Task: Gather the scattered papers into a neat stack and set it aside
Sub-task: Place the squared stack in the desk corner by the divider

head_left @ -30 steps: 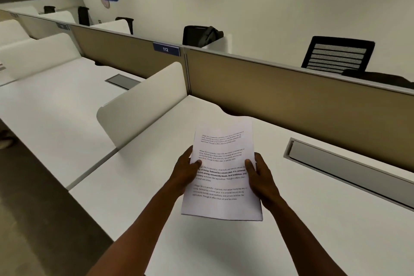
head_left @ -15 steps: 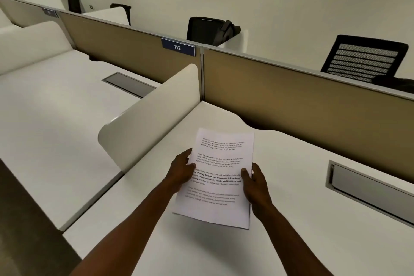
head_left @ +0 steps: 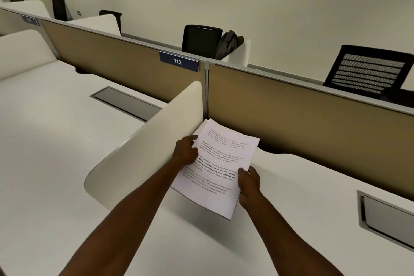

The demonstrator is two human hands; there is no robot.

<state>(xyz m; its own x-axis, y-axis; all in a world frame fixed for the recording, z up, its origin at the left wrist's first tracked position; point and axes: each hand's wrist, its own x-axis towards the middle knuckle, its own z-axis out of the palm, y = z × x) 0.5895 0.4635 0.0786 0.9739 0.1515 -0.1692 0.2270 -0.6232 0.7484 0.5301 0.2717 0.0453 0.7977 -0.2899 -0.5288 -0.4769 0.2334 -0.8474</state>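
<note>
White paper stack (head_left: 220, 164) is being gripped at both side edges, the left hand (head_left: 186, 151) pinching its left edge, the right hand (head_left: 248, 182) clamping the right. Judging by the corner just beyond the left hand, lowering it flat and square there seems best. Both arms are reaching forward, wrists angled inward.

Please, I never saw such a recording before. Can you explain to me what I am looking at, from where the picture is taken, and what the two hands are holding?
There is no machine here. A person wears a camera on the head, so you look forward and down along their arms. The left hand and right hand each have a grip on one side of a stack of printed papers, held over a white desk. The stack's far corner points toward the corner where a cream side divider meets a tan back partition. A label on the partition reads 112.
</note>
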